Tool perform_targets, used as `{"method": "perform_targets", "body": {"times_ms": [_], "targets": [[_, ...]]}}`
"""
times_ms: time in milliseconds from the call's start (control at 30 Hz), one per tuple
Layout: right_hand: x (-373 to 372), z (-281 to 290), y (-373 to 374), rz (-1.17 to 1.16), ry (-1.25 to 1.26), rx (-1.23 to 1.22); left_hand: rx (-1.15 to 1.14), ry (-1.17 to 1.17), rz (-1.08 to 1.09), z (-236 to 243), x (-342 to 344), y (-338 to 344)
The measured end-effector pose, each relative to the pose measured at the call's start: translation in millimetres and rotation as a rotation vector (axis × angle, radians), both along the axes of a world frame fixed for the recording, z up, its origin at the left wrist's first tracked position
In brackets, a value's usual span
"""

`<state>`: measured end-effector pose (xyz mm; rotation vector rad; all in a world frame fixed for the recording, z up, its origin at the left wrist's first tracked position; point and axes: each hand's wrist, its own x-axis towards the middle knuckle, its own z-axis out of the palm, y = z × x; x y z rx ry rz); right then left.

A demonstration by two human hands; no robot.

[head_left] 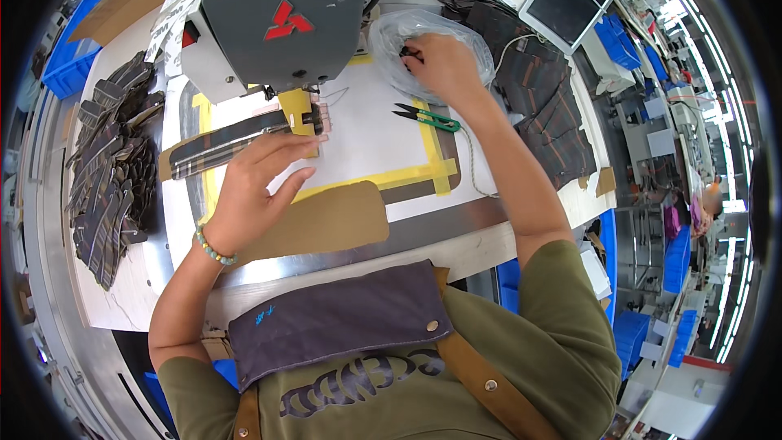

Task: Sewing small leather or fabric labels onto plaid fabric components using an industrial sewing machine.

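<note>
My left hand reaches over the strip of dark plaid fabric lying on the work plate, fingers stretched and thumb apart. Its fingertips are beside the yellow block below the head of the grey sewing machine. Whether they touch the block I cannot tell. Over a clear plastic bag, my right hand has thumb and fingers pinched on a small black piece. Green-handled thread snips, blades toward the left, lie on the table below that bag.
Piles of plaid fabric pieces lie at the left and right. A brown cardboard piece sits at the plate's front edge, near yellow tape. A screen stands at the far right; blue bins at far left.
</note>
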<state>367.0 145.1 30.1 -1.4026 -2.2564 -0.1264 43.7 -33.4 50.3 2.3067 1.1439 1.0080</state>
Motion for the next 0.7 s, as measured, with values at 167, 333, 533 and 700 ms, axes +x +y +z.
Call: {"method": "perform_targets", "body": {"times_ms": [167,333,533,700], "targets": [[12.0,-6.1,11.6,0.029,0.055,0.007,-0.034,-0.01,0.024,2.4,3.6,-6.5],[19.1,36.7,-23.0,0.069,0.264,0.02,-0.408,-0.248,0.075,3.3,-2.4,-9.9],[-28.3,64.5,-87.2,0.419,0.539,-0.717,-0.704,-0.659,0.024,-6.4,17.0,2.8],[-52.7,45.8,-107.7,0.53,0.623,-0.775,-0.735,-0.7,0.042,-12.1,29.0,3.1]]}}
